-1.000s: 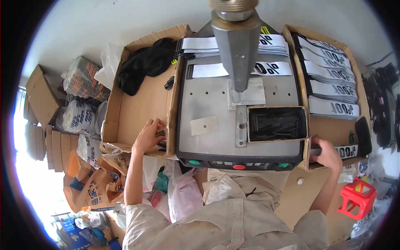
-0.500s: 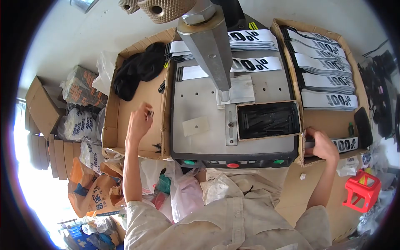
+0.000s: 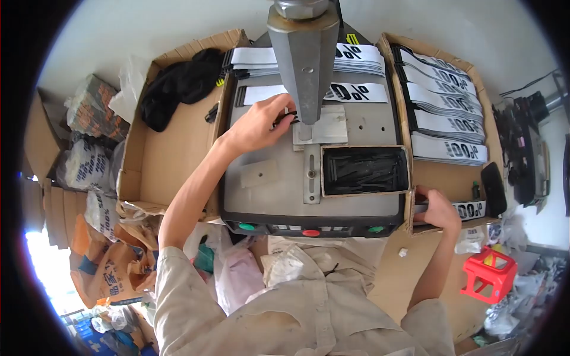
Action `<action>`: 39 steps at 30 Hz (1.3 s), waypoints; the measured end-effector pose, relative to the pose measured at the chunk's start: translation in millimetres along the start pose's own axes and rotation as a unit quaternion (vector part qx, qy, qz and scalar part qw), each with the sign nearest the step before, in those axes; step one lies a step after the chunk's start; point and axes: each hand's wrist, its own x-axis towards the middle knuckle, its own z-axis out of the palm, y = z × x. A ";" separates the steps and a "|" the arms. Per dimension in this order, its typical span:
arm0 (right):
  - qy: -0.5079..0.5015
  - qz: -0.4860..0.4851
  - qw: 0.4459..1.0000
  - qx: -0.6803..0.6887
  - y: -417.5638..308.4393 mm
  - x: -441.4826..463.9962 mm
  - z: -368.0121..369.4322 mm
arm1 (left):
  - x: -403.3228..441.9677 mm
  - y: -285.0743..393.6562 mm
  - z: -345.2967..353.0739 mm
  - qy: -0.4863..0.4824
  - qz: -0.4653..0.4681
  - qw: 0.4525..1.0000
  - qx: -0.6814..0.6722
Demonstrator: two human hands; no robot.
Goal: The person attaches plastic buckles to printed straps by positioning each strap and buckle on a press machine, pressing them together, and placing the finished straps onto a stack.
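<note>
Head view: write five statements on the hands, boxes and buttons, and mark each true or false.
1. The left hand holds a small black piece. True.
2. The right hand rests on the red stool. False: it reaches into the right carton.
3. Black cloth lies in the left carton. True.
4. The small box holds white straps. False: it holds black strips.
5. The red button lies between green buttons. True.

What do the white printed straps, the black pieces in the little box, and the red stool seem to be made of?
White printed straps: probably fabric, matte; some bend softly. Black pieces: perhaps plastic, faintly shiny, but too small to be sure. Red stool: likely moulded plastic, smooth, evenly coloured, with cut-out openings.
</note>
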 end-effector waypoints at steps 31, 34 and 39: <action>0.136 0.005 0.985 0.109 11.7 -11.9 14.1 | -17.6 -1.2 13.6 0.030 0.129 0.991 -0.017; 0.143 0.026 0.983 0.109 10.3 -10.2 14.8 | -17.4 -3.6 17.1 0.021 0.154 0.988 -0.013; 0.067 0.041 0.997 0.001 -13.1 -16.7 11.2 | -20.0 3.3 12.3 0.014 0.153 0.988 -0.005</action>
